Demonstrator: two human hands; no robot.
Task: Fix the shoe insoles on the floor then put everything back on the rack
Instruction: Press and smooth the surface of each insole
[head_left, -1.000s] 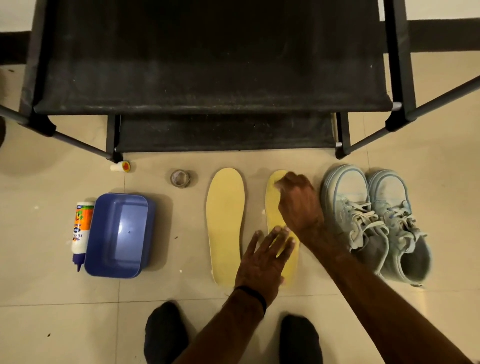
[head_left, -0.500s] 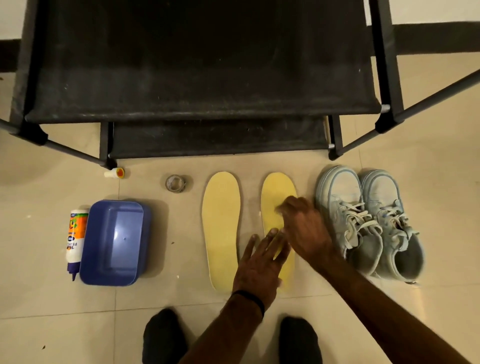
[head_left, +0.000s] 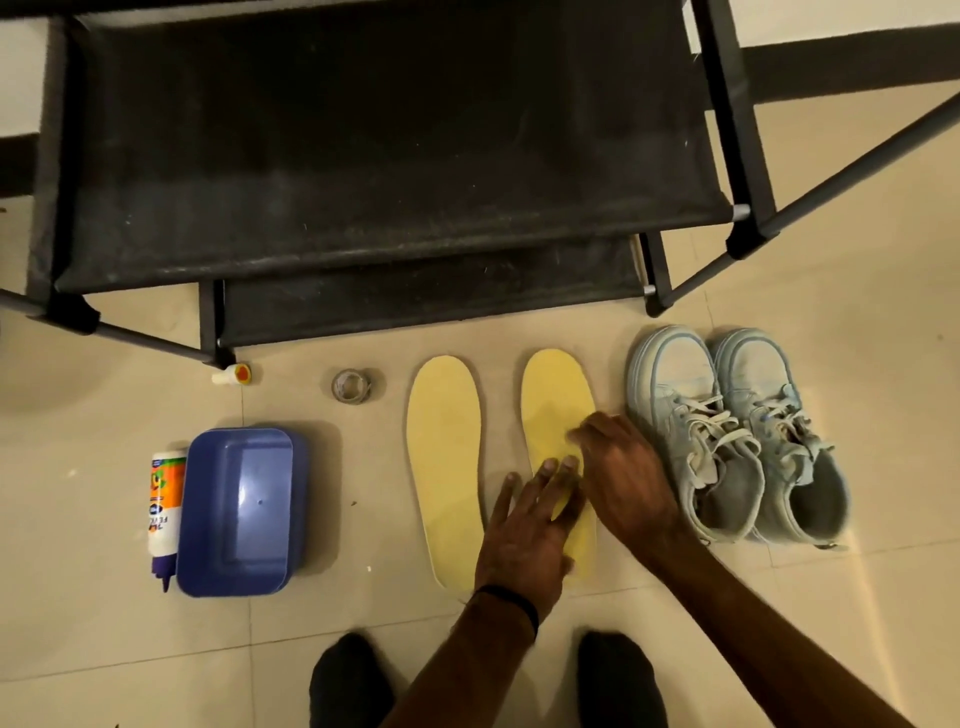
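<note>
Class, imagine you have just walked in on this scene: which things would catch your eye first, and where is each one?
Two yellow insoles lie side by side on the tiled floor, and both hands rest on the right-hand insole: the left hand flat near its heel, the right hand across its middle. A pair of pale blue sneakers stands just right of them, and a blue plastic tub with a glue bottle beside it lies to the left, in front of the black shoe rack.

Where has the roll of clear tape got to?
In the head view the clear tape roll lies flat on the floor tiles left of centre, just in front of the black rack, between the small glue cap and the left yellow insole.
</note>
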